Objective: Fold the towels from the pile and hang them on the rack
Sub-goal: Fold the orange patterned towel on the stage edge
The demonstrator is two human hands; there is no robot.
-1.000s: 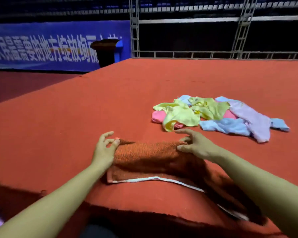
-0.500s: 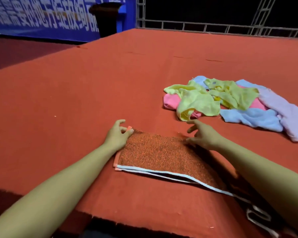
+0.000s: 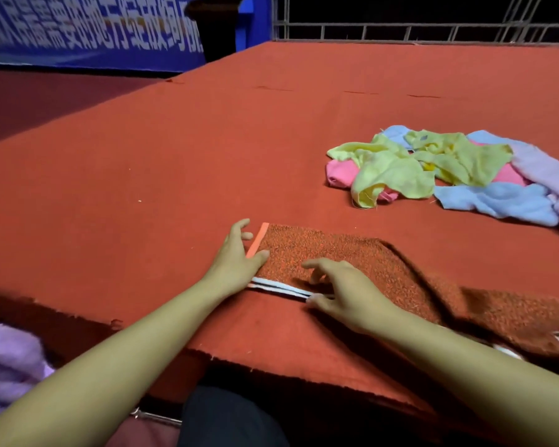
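Observation:
A rust-orange towel (image 3: 329, 250) with a white-trimmed near edge lies folded on the red table (image 3: 175, 175), its right part trailing off toward the table's front edge. My left hand (image 3: 238, 258) rests flat at the towel's left end, thumb on the fabric and fingers spread. My right hand (image 3: 339, 285) sits on the towel's near edge with curved fingers, touching the white trim. The pile of towels (image 3: 439, 172), yellow, pink, blue and lilac, lies crumpled at the far right. No rack is in view.
A lilac towel (image 3: 7, 359) shows at the lower left, below the table's front edge. A dark bin (image 3: 217, 24) and a blue banner (image 3: 78, 30) stand beyond the table's far left; a metal railing (image 3: 433, 30) runs behind.
My right hand has moved from the towel's far right corner down to its near white-trimmed edge. The left hand stays at the left end. The camera tilted down and closer.

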